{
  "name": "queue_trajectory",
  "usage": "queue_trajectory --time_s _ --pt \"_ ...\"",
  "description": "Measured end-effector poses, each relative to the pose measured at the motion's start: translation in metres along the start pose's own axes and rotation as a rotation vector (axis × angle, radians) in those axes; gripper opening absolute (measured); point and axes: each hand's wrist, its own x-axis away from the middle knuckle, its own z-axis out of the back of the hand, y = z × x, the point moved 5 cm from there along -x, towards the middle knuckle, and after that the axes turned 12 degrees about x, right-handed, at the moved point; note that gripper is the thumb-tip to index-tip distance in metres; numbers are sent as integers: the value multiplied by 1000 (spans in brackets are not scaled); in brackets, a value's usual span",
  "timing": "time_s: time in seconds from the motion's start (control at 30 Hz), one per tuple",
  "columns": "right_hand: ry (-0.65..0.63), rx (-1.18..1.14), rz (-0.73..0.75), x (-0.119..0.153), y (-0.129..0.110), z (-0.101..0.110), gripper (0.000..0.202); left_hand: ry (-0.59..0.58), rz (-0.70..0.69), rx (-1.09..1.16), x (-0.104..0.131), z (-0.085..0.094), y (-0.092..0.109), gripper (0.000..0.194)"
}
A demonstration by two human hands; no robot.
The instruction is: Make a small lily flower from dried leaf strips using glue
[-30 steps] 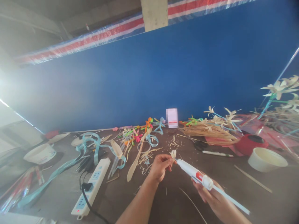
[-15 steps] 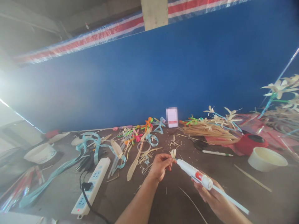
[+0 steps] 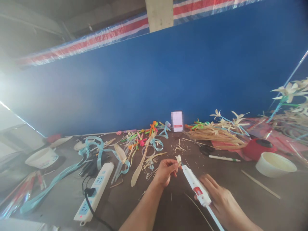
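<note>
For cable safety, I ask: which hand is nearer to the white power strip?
Left. The left hand, pinching a small pale flower, is to the right of the power strip; the right hand, holding the white glue gun, is farther right.

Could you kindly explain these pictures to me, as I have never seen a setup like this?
There is no robot here: a person works with two bare hands, and every picture comes from one camera worn on the head, looking forward and down. The left hand pinches a small pale flower-like piece. The right hand holds a white tool, apparently a glue gun, its tip pointing at that piece. On the dark table lie a power strip, light blue ribbon, a white pen and a pale bowl. Behind stands a blue panel.
</note>
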Motion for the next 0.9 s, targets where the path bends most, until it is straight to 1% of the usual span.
queue_trajectory --time_s 0.13,0.27,0.4,0.5,0.67,0.8,0.9 --pt "9 68 44 1 -1 -3 18 31 14 3 -1 2 -2 24" --pt "-13 95 98 0 -6 1 18 46 15 -6 -1 4 -3 25" --pt "-16 96 101 0 -8 6 14 44 11 -14 -1 4 -2 24" --pt "11 92 104 -1 -6 8 19 36 25 -22 -1 3 -3 25" --pt "46 156 107 1 0 0 28 44 44 -1 0 3 -4 26" --pt "6 189 75 5 3 -10 33 28 50 4 0 2 -4 26" --pt "2 194 93 6 1 -8 35 34 48 14 0 2 -3 27"
